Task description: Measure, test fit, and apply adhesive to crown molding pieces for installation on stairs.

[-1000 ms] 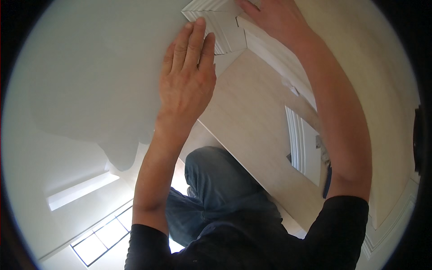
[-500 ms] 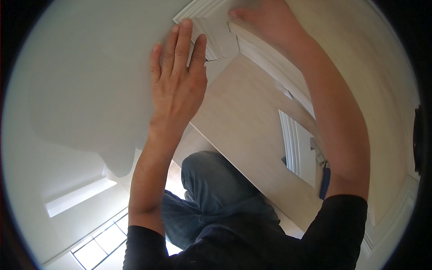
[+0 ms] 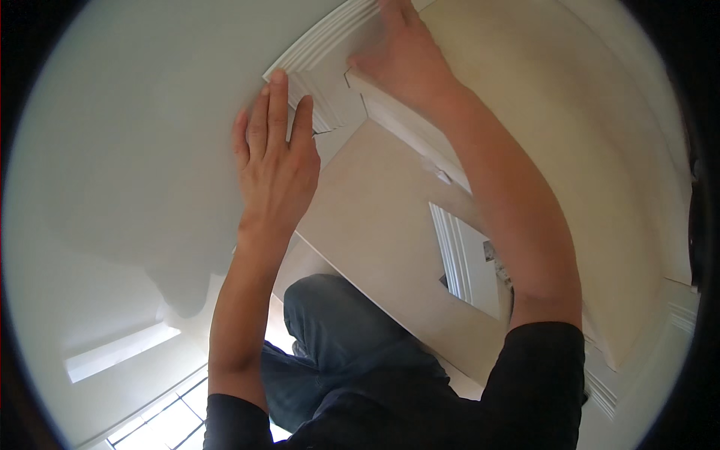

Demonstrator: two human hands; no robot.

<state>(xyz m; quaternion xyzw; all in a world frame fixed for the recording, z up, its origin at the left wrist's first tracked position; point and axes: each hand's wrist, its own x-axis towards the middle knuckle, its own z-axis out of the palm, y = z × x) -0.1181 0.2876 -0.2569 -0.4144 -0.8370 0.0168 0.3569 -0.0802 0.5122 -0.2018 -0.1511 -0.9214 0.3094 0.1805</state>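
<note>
A white ceiling (image 3: 135,150) meets cream walls (image 3: 585,150) at a corner, seen from below, with a band of white crown moulding (image 3: 322,41) running along the joint. The left hand (image 3: 276,169) lies flat and open against the ceiling, fingers straight and close together, their tips touching the stepped edge of the moulding just short of the corner. The right hand (image 3: 405,60) is pressed against the moulding on the far side of the corner, fingers extended upward and thumb spread out to the side; it grips nothing that can be made out. Between the two hands, a short corner piece (image 3: 337,101) of moulding sits at the meeting of the walls, with a thin dark gap along its lower edge. Both forearms are bare below black sleeves (image 3: 540,382). Beneath them show the person's blue jeans (image 3: 337,337). A framed opening (image 3: 469,262) is set in the wall below the right arm, and a bright window (image 3: 150,420) shows at lower left.
</note>
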